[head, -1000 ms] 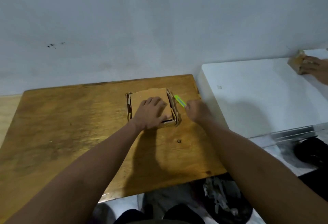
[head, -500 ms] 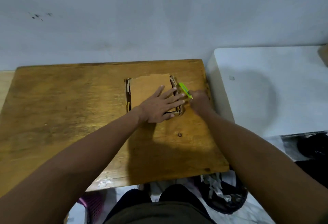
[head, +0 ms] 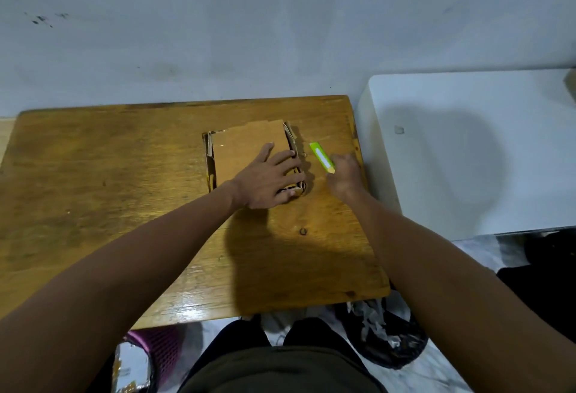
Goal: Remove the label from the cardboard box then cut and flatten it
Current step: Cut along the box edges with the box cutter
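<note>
Pressing flat on the box, the left hand lies open, fingers spread; the right hand grips a green cutter just beside it. Mid-tabletop, the box looks collapsed, edges ragged, no label visible; flattening seems nearly done.

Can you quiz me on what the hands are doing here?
1. True or false: the left hand lies flat on the box.
2. What colour is the cutter in the right hand?
3. The box sits on: A) white top, B) wooden table, C) floor.

Key: 1 true. 2 green. 3 B.
</note>
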